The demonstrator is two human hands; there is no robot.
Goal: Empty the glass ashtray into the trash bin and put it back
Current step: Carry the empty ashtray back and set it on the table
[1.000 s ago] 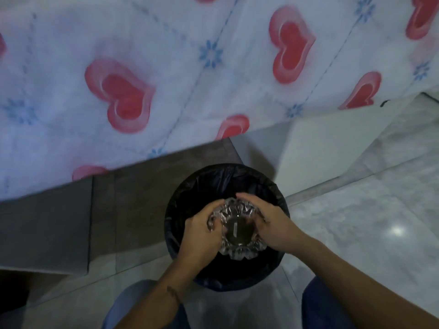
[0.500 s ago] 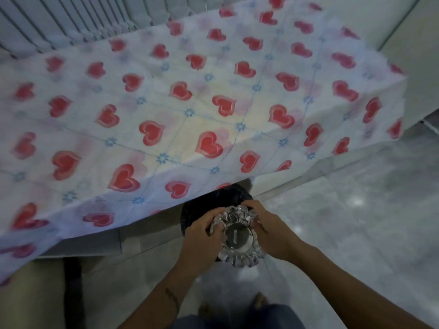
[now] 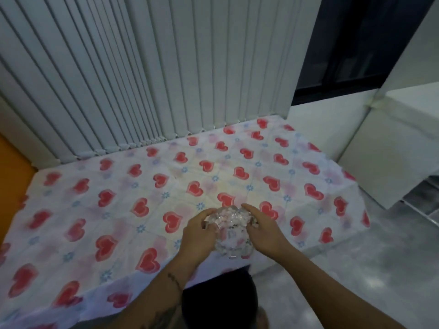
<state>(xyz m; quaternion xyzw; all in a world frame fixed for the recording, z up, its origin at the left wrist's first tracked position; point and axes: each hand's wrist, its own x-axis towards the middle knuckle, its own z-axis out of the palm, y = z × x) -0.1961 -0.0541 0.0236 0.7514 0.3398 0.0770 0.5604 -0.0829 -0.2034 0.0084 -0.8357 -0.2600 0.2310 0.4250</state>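
A table fills the middle of the view, covered by a white tablecloth [image 3: 166,186] printed with red hearts and small blue flowers; the cloth hangs over the near and right edges. Behind the table, white vertical blinds [image 3: 142,79] reach down to the far edge of the cloth. To the right of the blinds is a dark window [image 3: 356,43] with a black frame. A white cabinet [image 3: 392,143] stands at the right, near the table's far right corner. An orange surface [image 3: 11,167] shows at the left edge. The floor [image 3: 356,281] is pale grey, glossy tile carrying a light reflection.
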